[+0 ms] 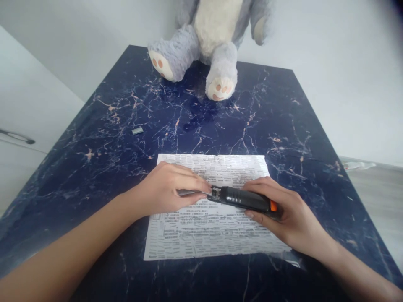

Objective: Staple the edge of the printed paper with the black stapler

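A black stapler (242,198) with an orange tip at its rear is held over a sheet of paper (189,241). My right hand (283,209) wraps round its rear half, thumb below and fingers above. At the stapler's left end, where some metal shows, the thumb and fingers of my left hand (176,186) pinch a thin grey metal piece (185,192). My fingers hide most of that piece, and I cannot tell whether it is joined to the stapler. The paper lies under both hands, covered in rows of small dark marks.
A small grey block that looks like a strip of staples (137,131) lies on the dark blue marbled table (103,126), left of centre. At the far edge sits a grey and cream plush toy (220,79). A white cabinet (28,96) stands at left.
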`<state>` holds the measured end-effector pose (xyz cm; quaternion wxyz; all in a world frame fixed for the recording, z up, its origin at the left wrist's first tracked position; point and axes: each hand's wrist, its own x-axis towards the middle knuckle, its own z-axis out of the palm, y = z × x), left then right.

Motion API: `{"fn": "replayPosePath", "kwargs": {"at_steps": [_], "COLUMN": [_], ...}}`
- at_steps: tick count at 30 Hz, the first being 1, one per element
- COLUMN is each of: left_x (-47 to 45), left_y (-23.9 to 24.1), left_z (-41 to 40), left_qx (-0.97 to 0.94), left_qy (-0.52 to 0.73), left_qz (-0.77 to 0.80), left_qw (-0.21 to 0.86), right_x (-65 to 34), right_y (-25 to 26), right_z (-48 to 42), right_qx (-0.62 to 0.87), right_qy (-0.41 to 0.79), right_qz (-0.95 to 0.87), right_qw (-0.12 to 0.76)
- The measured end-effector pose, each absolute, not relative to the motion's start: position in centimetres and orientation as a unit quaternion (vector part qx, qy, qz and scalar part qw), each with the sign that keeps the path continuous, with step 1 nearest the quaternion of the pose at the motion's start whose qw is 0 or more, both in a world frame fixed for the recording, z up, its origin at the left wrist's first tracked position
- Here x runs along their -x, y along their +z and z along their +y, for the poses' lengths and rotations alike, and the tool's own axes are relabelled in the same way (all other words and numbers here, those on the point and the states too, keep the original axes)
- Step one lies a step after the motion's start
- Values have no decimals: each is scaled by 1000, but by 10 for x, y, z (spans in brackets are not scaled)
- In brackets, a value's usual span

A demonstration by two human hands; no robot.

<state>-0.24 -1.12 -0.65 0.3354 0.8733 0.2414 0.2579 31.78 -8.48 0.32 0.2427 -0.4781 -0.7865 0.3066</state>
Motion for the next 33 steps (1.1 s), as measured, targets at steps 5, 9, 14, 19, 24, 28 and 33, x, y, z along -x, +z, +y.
{"fn": "replayPosePath", "kwargs": {"at_steps": [5,9,14,19,24,28,33], "left_x": [12,24,17,-13,-24,-21,-13], "left_y": [-2,3,-3,-13,-20,-21,-12], "left_z": [-2,7,3,-17,-22,-19,-21], "left_qx": [-891,-872,-843,-811,-829,-848,-824], "left_qy": [253,200,229,233,244,249,275], "left_qz": [187,158,182,273,259,250,300], "left_qw": [327,417,450,462,432,395,395], "right_x": [-317,-317,-325,-322,-306,-300,-296], "right_y": [3,1,-10,-18,-19,-14,-5], "right_z": [-85,-88,-89,-97,-103,-101,-92], "right_qx": [475,491,487,509,508,488,461], "right_qy": [312,297,256,231,242,226,243], "right_qz": [-788,-782,-798,-780,-770,-788,-802], "right_qw": [239,243,246,280,300,300,291]}}
